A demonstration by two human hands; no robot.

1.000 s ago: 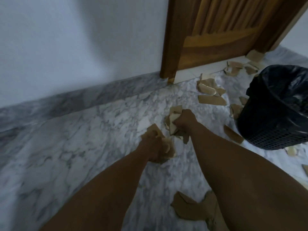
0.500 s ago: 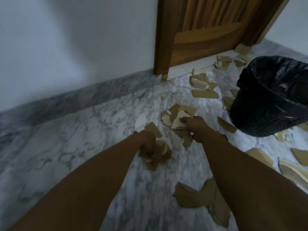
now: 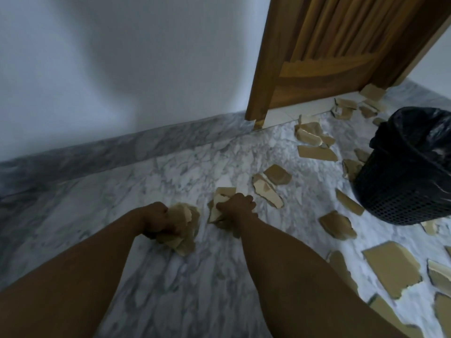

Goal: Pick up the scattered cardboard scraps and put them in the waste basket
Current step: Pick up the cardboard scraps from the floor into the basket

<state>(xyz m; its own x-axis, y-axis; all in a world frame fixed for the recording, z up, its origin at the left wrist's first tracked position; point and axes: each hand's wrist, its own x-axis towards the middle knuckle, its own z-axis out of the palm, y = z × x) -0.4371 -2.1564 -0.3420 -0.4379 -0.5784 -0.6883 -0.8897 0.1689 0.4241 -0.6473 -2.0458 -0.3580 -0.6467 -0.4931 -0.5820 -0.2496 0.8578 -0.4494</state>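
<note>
The fingers of the left hand (image 3: 156,220) are curled tight round a wad of torn cardboard scraps (image 3: 183,223), which sticks out to the right of the fist and reaches down to the marble floor (image 3: 170,284). The right hand (image 3: 238,206) is clenched in the same way on a second, smaller handful (image 3: 218,208), low over the floor. Both hands look full, so the sensible step is probably to carry the two handfuls right to the black mesh waste basket (image 3: 395,191). Grips should stay firm and only let go once each hand is past the rim of the bag liner, or loose pieces may spill beside it. By count there are two hands, two gripped handfuls and one basket. About eighteen loose scraps lie on the floor, though overlaps make the number unsure. Two lie just beyond the right hand (image 3: 278,175), a string runs toward the wooden door (image 3: 329,57), several ring the basket's foot, and the biggest sheets (image 3: 390,267) lie at the near right.
</note>
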